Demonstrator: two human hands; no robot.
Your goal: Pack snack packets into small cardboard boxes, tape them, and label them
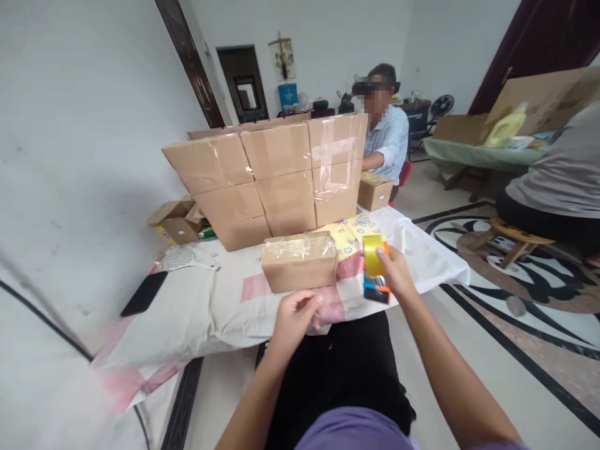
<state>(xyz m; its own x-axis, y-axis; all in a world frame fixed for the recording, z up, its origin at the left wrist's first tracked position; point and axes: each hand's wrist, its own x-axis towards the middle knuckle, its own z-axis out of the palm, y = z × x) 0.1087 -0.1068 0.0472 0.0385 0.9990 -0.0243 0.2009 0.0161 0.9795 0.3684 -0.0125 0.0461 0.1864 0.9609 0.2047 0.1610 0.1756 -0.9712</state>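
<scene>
In the head view, a small cardboard box [300, 272] with shiny clear tape across its top sits on the cloth-covered table in front of me. My right hand [392, 267] grips a tape dispenser [377, 289], blue and orange with a yellowish tape roll [374, 255], held right of the box. Just in front of the box's near side is my left hand [296, 319], thumb and fingers drawn together. Whether anything is pinched there is too small to make out.
Stacked cardboard boxes [285, 181] form a wall behind the small box. A black phone-like slab [144, 294] and an open carton [180, 222] lie left. Yellow patterned sheets [344, 240] are near the stack. A co-worker [391, 137] sits beyond; another person [562, 162] sits right.
</scene>
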